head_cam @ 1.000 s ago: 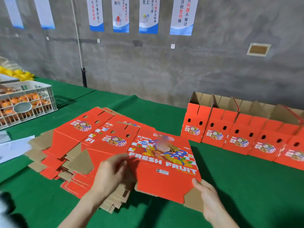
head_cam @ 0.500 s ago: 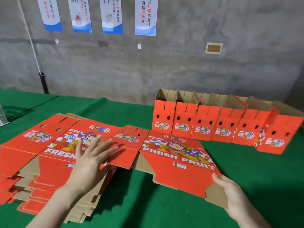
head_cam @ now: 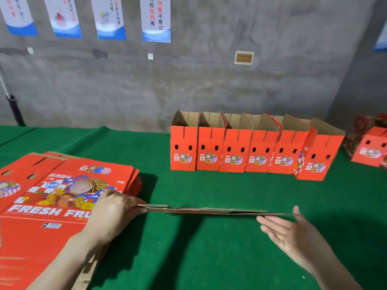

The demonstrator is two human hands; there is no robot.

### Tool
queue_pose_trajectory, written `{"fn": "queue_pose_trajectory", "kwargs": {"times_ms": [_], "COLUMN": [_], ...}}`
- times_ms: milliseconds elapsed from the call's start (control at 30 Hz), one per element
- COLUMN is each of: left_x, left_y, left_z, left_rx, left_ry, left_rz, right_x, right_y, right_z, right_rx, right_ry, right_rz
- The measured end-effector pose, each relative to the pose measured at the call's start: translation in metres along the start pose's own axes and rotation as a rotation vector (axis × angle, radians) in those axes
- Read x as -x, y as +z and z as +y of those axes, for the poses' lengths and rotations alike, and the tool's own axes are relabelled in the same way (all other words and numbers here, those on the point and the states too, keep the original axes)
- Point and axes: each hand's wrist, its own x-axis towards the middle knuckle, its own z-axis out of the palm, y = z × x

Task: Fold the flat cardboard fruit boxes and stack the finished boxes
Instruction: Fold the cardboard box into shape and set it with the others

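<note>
A person stands at the green counter [head_cam: 209,258] holding one flat cardboard box [head_cam: 209,210] level above it, so that only its thin brown edge shows, with a sliver of red underneath. The left hand [head_cam: 114,214] pinches the box's left end between thumb and fingers. The right hand [head_cam: 293,233] is spread open, palm up, its fingertips at the box's right end; whether they actually touch the cardboard I cannot tell.

Just left of the held box lies the stack of flat boxes [head_cam: 52,195], red, printed with a cartoon figure and the words "FRESH FRUIT". The left forearm lies across its near corner.

Farther back, near the grey wall [head_cam: 209,80], stands a row of folded boxes [head_cam: 251,147], six side by side and touching, each upright with its top flaps open. Their brown insides show nothing in them as far as can be seen from here. The rightmost one is turned a little askew. Well off to the right sits another red box [head_cam: 370,149], partly cut off by the edge of view.

Four posters [head_cam: 156,19] hang on the wall above.
</note>
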Motion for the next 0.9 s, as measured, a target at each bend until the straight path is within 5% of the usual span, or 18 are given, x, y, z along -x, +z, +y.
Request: {"fn": "queue_pose_trajectory", "kwargs": {"times_ms": [33, 67, 100, 133, 200, 267, 333, 400, 567, 767, 833, 900], "left_x": [-0.004, -0.007, -0.010, -0.013, -0.018, -0.024, -0.032, -0.040, -0.054, -0.069, -0.074, -0.078], "left_y": [0.000, 0.001, 0.005, 0.006, 0.007, 0.011, 0.012, 0.012, -0.001, -0.020, -0.025, -0.030], "left_z": [0.003, 0.006, 0.006, 0.008, 0.014, 0.015, 0.020, 0.026, 0.047, 0.063, 0.066, 0.071], "left_rx": [-0.001, -0.033, -0.055, -0.068, -0.064, -0.062, -0.122, -0.202, -0.196, -0.118, -0.105, -0.106], "left_ry": [-0.016, -0.028, -0.037, -0.038, -0.057, -0.078, -0.082, -0.082, -0.087, -0.058, -0.044, -0.027], "left_rz": [-0.048, -0.058, -0.068, -0.078, -0.083, -0.098, -0.115, -0.103, -0.077, -0.104, -0.109, -0.107], "right_x": [-0.003, -0.002, -0.003, 0.013, 0.024, 0.023, 0.022, 0.023, 0.007, 0.003, 0.001, 0.000], "right_y": [-0.008, -0.025, -0.032, -0.034, -0.022, -0.018, -0.002, 0.018, 0.043, 0.059, 0.056, 0.053], "right_z": [0.039, 0.011, 0.038, 0.055, 0.058, 0.087, 0.100, 0.103, 0.099, 0.082, 0.066, 0.050], "right_rx": [-0.064, -0.010, 0.038, -0.094, -0.028, 0.388, 0.779, 0.968, 1.072, 0.965, 0.977, 0.994], "right_ry": [0.070, -0.011, -0.127, -0.129, -0.318, -0.635, -0.775, -0.838, -0.569, -1.169, -1.192, -1.022], "right_rz": [-0.183, -0.235, -0.473, -0.470, -0.245, -0.085, 0.270, 0.200, 0.030, 0.396, 0.431, 0.367]}}
